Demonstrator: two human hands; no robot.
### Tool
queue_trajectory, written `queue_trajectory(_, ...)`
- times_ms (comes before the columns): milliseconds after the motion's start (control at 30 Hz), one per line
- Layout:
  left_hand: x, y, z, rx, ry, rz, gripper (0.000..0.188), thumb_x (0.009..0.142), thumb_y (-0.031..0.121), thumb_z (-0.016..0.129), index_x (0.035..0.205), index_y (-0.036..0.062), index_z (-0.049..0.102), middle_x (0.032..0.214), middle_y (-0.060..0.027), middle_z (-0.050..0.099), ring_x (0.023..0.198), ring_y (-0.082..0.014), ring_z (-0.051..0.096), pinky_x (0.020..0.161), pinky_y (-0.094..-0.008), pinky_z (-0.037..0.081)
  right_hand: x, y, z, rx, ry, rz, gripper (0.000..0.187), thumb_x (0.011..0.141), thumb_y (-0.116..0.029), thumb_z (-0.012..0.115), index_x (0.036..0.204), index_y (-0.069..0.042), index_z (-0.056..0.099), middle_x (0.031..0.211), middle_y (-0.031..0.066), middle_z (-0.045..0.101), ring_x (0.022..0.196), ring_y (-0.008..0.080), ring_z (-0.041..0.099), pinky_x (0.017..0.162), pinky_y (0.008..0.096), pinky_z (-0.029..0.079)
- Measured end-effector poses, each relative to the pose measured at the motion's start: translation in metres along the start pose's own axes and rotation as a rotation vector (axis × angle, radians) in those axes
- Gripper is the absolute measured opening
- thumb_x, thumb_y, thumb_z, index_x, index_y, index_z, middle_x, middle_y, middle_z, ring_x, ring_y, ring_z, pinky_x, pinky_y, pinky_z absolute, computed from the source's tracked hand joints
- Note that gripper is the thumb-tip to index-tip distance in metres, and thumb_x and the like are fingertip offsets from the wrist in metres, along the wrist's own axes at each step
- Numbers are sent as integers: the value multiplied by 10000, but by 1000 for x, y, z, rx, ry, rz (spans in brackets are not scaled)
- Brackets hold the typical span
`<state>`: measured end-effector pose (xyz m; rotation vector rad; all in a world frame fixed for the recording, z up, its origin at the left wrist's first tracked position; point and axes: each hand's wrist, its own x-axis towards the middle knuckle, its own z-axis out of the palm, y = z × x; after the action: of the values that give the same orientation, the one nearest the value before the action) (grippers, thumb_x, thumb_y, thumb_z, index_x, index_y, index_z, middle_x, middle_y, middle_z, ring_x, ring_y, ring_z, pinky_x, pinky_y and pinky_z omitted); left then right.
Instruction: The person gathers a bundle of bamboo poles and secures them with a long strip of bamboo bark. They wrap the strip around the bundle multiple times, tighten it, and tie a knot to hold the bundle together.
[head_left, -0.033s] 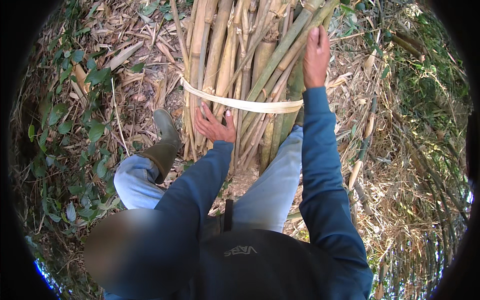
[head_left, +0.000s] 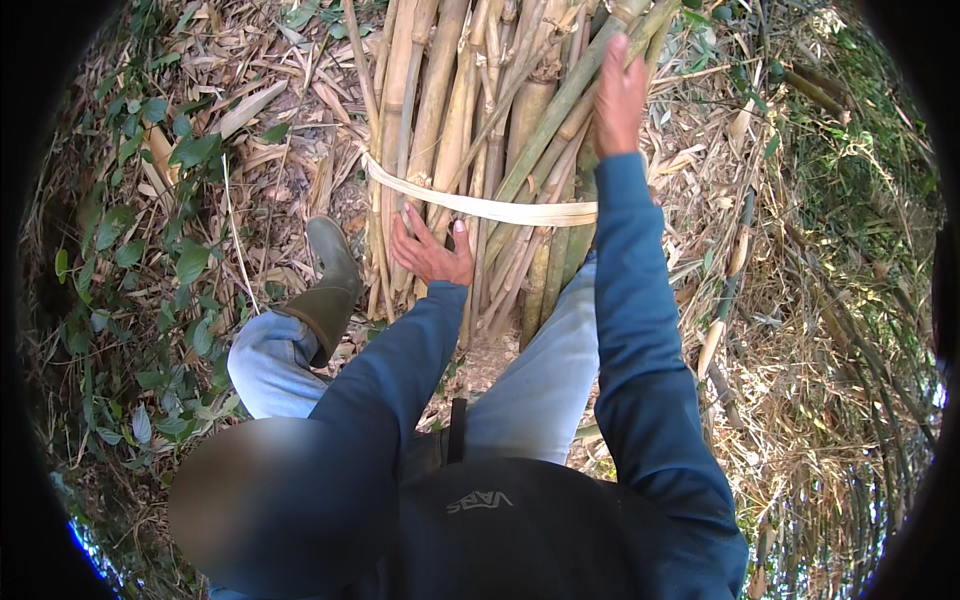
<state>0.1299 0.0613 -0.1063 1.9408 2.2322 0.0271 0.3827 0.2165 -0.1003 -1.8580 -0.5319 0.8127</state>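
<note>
A bundle of bamboo poles (head_left: 440,110) lies on the ground ahead of me, mostly tan with some green ones on the right. One pale flat strip (head_left: 480,207) crosses over the poles. My left hand (head_left: 433,255) rests on the poles just below the strip, its fingers spread and its thumb apart. At the bundle's upper right, my right hand (head_left: 620,105) is held over or against a green bamboo pole (head_left: 560,112), fingers stretched out. Whether it touches that pole is hard to tell. Nothing is seen in either hand.
Dry bamboo leaves (head_left: 290,110) litter the ground. Leafy green plants (head_left: 190,260) grow at the left. My boot (head_left: 335,290) stands left of the bundle. Thin bamboo stems (head_left: 735,270) and dry brush (head_left: 820,400) lie on the right.
My right hand and forearm have shifted a little left and slightly upward over the poles. My left hand stays where it was.
</note>
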Motion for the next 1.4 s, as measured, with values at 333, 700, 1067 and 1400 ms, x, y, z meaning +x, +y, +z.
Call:
queue_trajectory(333,1,-27,-13,-179,-234,23,813,824,513,460,1400,59,108,1374,-238,143,1252,-399,134,1005,-545,53,-18,9,60,-89,77,-177,567,899,-431,414,1137,84,414,1194,274,382,1123,384,382,974,387,288)
queue_trajectory(700,19,-45,-16,-315,-401,-233,806,825,588,381,1411,123,80,1376,-177,157,1246,-362,162,996,-512,75,-23,-30,72,-101,-47,36,807,864,-471,470,1327,112,158,1218,262,313,1141,381,359,1005,389,251)
queue_trajectory(1067,18,-52,-18,-350,-417,-231,895,771,590,483,1405,103,81,1367,-185,162,1232,-354,170,989,-504,73,-51,-44,118,-353,6,-183,839,856,-498,437,1315,135,133,1267,319,272,1206,419,280,1020,472,182)
queue_trajectory(1400,14,-70,9,-279,-422,-193,932,755,621,484,1404,97,69,1360,-220,160,1266,-355,150,1008,-505,74,-47,-48,127,-448,-96,-185,997,783,-613,434,1315,152,80,1342,351,165,1299,424,119,1064,498,46)
